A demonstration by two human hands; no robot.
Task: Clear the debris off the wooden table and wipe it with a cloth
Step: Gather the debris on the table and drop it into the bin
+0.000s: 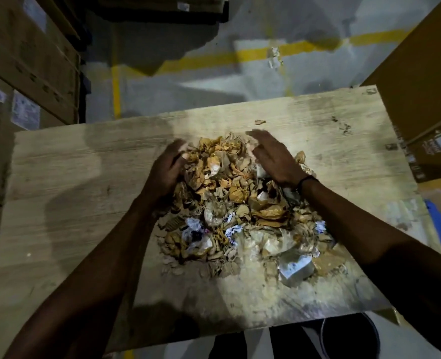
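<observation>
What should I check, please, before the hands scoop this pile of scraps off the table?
1. Left hand against the pile's left side: ok.
2. Right hand cupped over the far right of the pile: ok.
3. Scraps gathered in one heap: not ok, a stray scrap lies beyond the hands.
4. Bin ready at the near edge: cannot tell, only a dark rim shows.
5. Cloth at hand: cannot tell, none in view.
6. Table bare left of the pile: ok.
</observation>
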